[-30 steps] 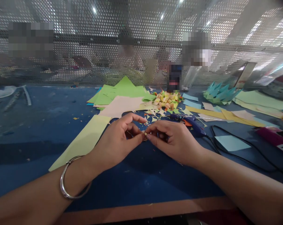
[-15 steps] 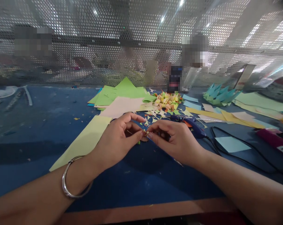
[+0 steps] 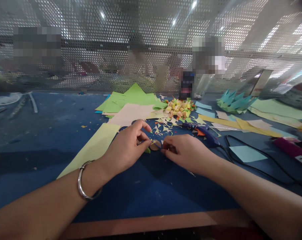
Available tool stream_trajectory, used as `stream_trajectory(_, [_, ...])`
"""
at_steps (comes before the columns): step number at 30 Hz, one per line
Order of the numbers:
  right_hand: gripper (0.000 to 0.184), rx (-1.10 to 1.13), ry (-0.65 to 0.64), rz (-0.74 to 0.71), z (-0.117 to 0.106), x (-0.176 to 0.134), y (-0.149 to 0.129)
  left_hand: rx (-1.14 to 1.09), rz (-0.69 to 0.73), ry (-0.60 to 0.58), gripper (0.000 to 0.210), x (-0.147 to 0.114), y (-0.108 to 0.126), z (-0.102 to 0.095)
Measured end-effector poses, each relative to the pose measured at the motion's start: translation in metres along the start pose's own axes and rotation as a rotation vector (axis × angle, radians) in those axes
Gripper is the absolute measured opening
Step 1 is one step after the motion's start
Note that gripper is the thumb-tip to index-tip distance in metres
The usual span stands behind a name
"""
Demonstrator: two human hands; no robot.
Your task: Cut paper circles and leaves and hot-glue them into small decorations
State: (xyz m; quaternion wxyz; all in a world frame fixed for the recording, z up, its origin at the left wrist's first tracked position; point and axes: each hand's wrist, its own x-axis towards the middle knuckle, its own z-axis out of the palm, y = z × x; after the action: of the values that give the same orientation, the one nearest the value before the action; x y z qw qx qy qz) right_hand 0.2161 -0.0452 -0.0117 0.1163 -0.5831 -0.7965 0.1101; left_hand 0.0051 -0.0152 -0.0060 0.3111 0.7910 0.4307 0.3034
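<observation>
My left hand (image 3: 127,145), a silver bangle on its wrist, pinches a small scrap of yellow paper (image 3: 151,140) between thumb and index finger. Facing it, my right hand (image 3: 183,151) is closed around a thin stick-like tool (image 3: 191,173). One end of the tool shows below the palm, while the other points toward the yellow scrap; its exact kind is unclear. Between the hands a round tan disc (image 3: 155,145) lies on the blue table, with a green paper piece (image 3: 147,151) beside it. Small paper offcuts (image 3: 163,126) are scattered just beyond my fingertips.
Green sheets (image 3: 133,96) and a heap of small folded paper pieces (image 3: 179,108) lie at the back. A blue glue gun (image 3: 207,135) with a black cord, a blue spiky paper form (image 3: 235,101) and a purple power strip (image 3: 292,150) are on the right. Perforated metal (image 3: 111,43) stands behind.
My hands have come apart from fingertips nearly touching. The right hand has shifted slightly right and down, uncovering the tan disc between them.
</observation>
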Motion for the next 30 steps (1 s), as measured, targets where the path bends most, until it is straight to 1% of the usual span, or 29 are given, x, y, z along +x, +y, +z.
stream_trajectory(5, [0.007,-0.058,-0.012,0.039,0.001,-0.001,-0.002,-0.017,-0.025,-0.031,0.015,0.004,-0.002,-0.001])
stream_trajectory(8, [0.009,-0.066,-0.008,0.057,0.001,-0.002,-0.002,-0.024,-0.031,-0.025,0.015,0.004,-0.002,-0.002])
stream_trajectory(10, [0.009,-0.067,0.006,0.065,0.001,-0.002,-0.002,0.001,-0.014,-0.028,0.015,0.004,-0.002,-0.004])
stream_trajectory(14, [0.01,-0.067,0.023,0.086,0.0,-0.002,-0.002,0.095,0.049,-0.104,0.019,0.002,-0.007,-0.014])
stream_trajectory(18, [0.01,-0.113,0.029,0.115,-0.002,-0.002,0.0,0.163,0.108,-0.132,0.024,0.002,-0.014,-0.022])
stream_trajectory(21, [0.011,-0.163,0.017,0.125,-0.001,-0.002,0.003,0.225,0.118,-0.18,0.018,0.002,-0.016,-0.023])
stream_trajectory(23, [0.013,-0.17,0.035,0.121,-0.002,-0.002,0.003,0.273,0.118,-0.203,0.01,0.002,-0.015,-0.022])
stream_trajectory(25, [0.016,-0.129,0.081,0.1,-0.003,-0.002,0.002,0.279,0.109,-0.189,0.003,0.002,-0.012,-0.021])
stream_trajectory(26, [0.017,-0.084,0.105,0.083,-0.003,-0.003,0.001,0.254,0.092,-0.175,0.003,0.002,-0.009,-0.021])
stream_trajectory(28, [0.018,0.042,0.151,0.03,-0.005,-0.003,-0.001,0.15,0.034,-0.13,0.007,0.001,-0.003,-0.021])
stream_trajectory(30, [0.014,0.172,0.203,-0.046,-0.005,-0.005,-0.003,0.026,-0.002,-0.069,0.013,0.0,0.003,-0.022])
